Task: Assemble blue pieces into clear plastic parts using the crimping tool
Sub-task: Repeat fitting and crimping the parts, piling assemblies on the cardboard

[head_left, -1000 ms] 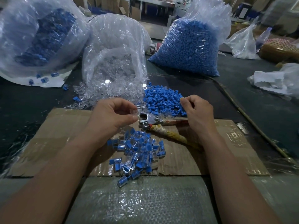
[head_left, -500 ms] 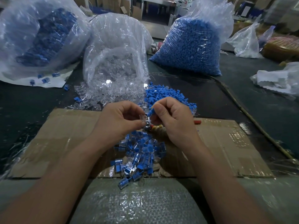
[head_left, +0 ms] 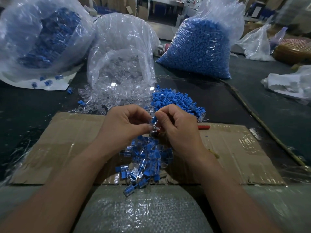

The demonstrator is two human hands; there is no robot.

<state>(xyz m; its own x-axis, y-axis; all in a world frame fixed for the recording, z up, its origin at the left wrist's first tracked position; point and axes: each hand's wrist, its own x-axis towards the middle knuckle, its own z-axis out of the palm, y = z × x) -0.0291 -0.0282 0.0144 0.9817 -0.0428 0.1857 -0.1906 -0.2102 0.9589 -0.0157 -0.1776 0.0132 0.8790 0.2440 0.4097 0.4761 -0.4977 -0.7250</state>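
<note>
Since a second earlier the right hand [head_left: 178, 132] had swung in to the left hand [head_left: 124, 130] above the cardboard [head_left: 67, 140], its fingers [head_left: 161, 115] pinching a blue piece [head_left: 154, 118] against the clear part [head_left: 150, 122] pinched by the left, both probably light, stiff, slippery and best held by their sides.

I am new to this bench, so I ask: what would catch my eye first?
At the centre, the left hand pinches a clear part and the right hand a blue piece. Behind stand a bag of clear parts and, to its right, a bag of blue pieces.
</note>
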